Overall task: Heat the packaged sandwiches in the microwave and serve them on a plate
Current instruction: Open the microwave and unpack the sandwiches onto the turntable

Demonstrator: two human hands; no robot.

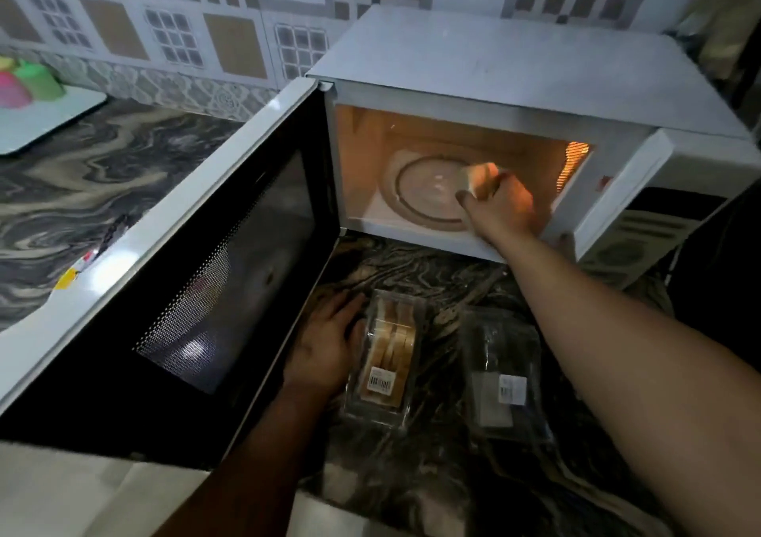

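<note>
Right hand (500,202) gripping sandwich (477,179)

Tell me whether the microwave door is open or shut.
Open. The microwave door is swung wide to the left, and the right hand reaches into the lit cavity.

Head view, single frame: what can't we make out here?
- Microwave control panel: blurred and overexposed, settings unreadable.
- Right-hand clear plastic package: dark and glary; contents unclear.
- Barcode label on the clear sandwich pack: too small to read.
- Left hand: shadowed beside the pack; contact unclear.
- Pale sandwich piece in the right hand: glow washes out detail.
</note>
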